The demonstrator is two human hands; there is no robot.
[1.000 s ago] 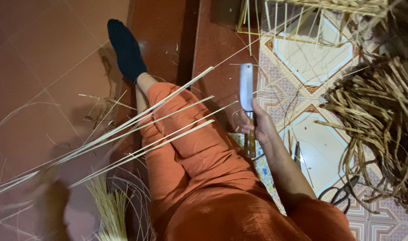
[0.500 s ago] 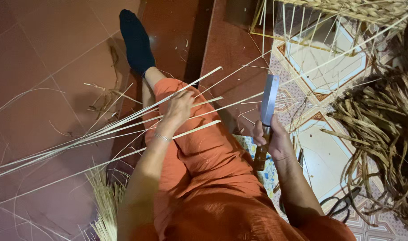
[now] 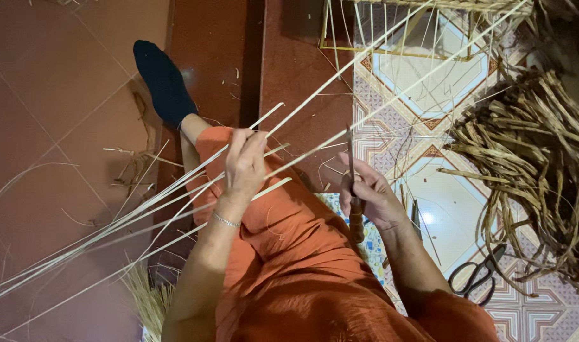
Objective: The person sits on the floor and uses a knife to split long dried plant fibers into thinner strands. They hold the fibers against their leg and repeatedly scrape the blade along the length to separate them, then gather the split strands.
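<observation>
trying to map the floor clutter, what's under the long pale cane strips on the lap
Under the long pale cane strips lie the orange-trousered leg and red-brown tiled floor. The left hand grips them, hiding the strips beneath its fingers.

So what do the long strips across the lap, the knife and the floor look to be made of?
Long strips: pale, flat, stiff and matte, probably split bamboo or cane; held by the left hand.
Knife in the right hand: thin grey blade, likely steel; brown rounded handle, seemingly wood.
Floor: glossy red-brown tiles with grout lines, probably glazed ceramic.
</observation>
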